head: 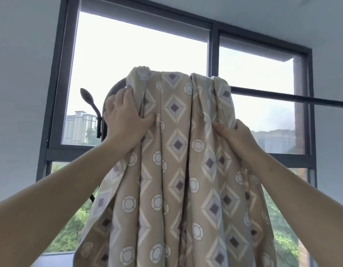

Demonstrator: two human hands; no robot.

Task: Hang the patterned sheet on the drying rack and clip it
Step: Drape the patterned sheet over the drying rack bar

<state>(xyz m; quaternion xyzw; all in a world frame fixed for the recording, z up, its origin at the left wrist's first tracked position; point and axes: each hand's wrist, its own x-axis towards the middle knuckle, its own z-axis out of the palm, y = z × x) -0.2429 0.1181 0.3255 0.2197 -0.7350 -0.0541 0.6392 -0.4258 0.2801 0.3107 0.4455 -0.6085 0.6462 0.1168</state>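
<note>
A beige patterned sheet (176, 160) with diamonds and circles hangs bunched in folds over a dark horizontal rack bar (286, 96) in front of a window. My left hand (124, 116) is raised at the sheet's upper left edge, fingers curled into the fabric near the bar's curved end. My right hand (238, 135) grips a fold at the sheet's right side, below the bar. The bar under the sheet is hidden. No clip is visible.
A dark-framed window (213, 60) fills the background, with buildings and trees outside. A dark hook-shaped handle piece (89, 101) stands on the rack's left post. White walls flank the window on both sides.
</note>
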